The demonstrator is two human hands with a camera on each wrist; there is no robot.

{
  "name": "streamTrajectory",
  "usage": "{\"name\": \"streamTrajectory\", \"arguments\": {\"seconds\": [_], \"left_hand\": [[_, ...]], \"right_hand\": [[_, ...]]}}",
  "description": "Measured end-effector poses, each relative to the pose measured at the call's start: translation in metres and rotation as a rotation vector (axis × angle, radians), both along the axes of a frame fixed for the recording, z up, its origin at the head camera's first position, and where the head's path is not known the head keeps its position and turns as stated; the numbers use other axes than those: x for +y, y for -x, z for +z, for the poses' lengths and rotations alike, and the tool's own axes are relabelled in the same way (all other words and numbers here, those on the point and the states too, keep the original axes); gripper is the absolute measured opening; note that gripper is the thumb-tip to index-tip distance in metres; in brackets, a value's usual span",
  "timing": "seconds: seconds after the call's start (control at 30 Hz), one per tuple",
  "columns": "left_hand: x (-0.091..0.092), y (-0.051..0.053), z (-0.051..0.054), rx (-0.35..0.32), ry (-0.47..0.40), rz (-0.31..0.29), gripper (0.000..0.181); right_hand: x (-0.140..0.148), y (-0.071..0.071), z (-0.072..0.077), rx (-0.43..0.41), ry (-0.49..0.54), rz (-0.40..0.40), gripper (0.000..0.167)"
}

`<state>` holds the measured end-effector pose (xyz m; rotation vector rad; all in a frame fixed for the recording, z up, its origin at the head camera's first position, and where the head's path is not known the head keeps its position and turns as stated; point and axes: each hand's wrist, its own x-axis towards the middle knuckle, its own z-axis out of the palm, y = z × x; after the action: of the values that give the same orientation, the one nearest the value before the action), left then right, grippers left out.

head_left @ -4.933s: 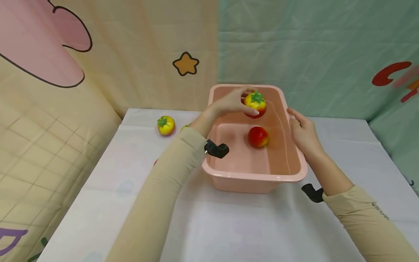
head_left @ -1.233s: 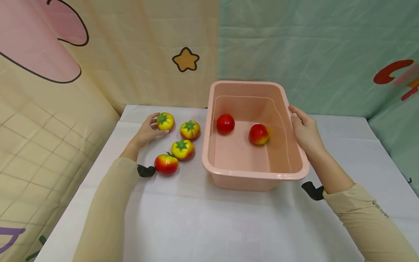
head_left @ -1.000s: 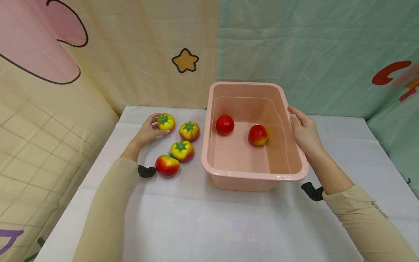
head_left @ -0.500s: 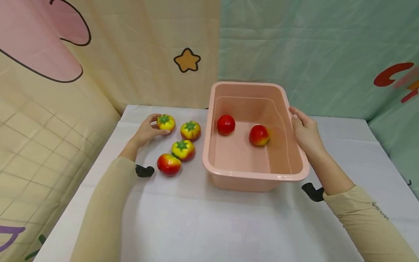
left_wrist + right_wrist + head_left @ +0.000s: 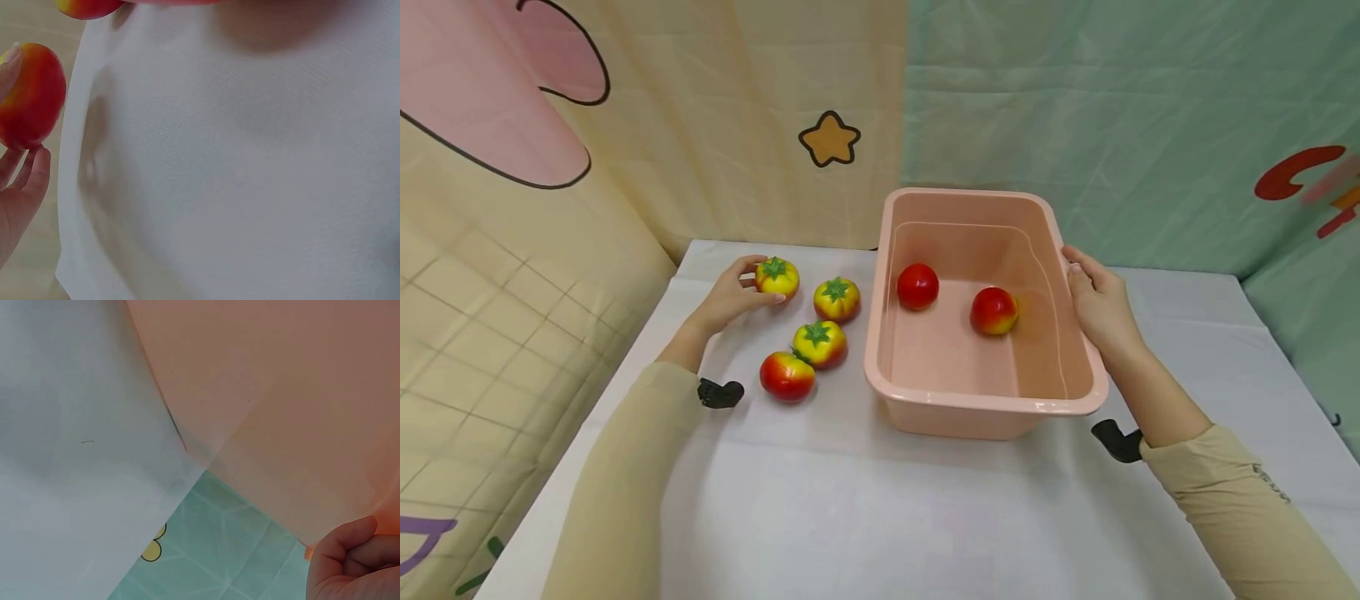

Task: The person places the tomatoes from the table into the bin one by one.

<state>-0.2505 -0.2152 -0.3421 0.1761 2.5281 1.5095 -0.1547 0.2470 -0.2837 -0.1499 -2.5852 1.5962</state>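
Note:
My left hand [image 5: 728, 296] pinches a yellow-and-red tomato [image 5: 777, 278] with a green calyx at the table's far left. In the left wrist view, thumb and fingers hold that tomato [image 5: 34, 97] from opposite sides. Close by on the cloth lie a second tomato [image 5: 837, 299], a third tomato [image 5: 819, 344] and a redder tomato [image 5: 787, 377]. Inside the pink plastic basin [image 5: 985, 405] rest a red tomato [image 5: 917, 287] and a red-yellow tomato [image 5: 994, 311], apart from each other. My right hand [image 5: 1102, 310] grips the basin's right rim; in the right wrist view its fingers [image 5: 350, 540] are curled there.
A white cloth [image 5: 880, 508] covers the table. Fabric backdrops, one cream [image 5: 737, 125] and one green [image 5: 1112, 125], hang close behind it. The basin stands against the back edge. A black wrist camera [image 5: 721, 393] hangs below my left wrist.
Earlier my left hand held a tomato above the basin, which had one inside; now two lie there. That hand has gone left to another tomato and shifted it slightly leftward. My right hand stays put.

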Motion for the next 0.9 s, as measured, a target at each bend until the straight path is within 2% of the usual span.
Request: {"name": "streamTrajectory", "arguments": {"seconds": [0.17, 0.4, 0.5, 0.8, 0.9], "left_hand": [[0.0, 0.003, 0.003, 0.009, 0.028, -0.01, 0.075], [-0.005, 0.015, -0.008, 0.053, 0.056, -0.012, 0.078], [-0.005, 0.016, -0.009, 0.082, 0.052, -0.02, 0.077], [0.0, 0.011, 0.009, 0.124, 0.031, -0.067, 0.075], [0.005, 0.004, 0.022, 0.108, 0.02, -0.078, 0.074]], "right_hand": [[0.0, 0.0, -0.001, 0.002, 0.005, 0.006, 0.051], [0.001, 0.001, -0.001, 0.013, -0.002, 0.009, 0.05], [0.001, 0.001, -0.002, 0.02, 0.002, 0.011, 0.05], [0.0, 0.001, -0.001, 0.016, 0.013, 0.014, 0.05], [0.0, 0.001, -0.001, 0.013, 0.013, 0.013, 0.05]]}}
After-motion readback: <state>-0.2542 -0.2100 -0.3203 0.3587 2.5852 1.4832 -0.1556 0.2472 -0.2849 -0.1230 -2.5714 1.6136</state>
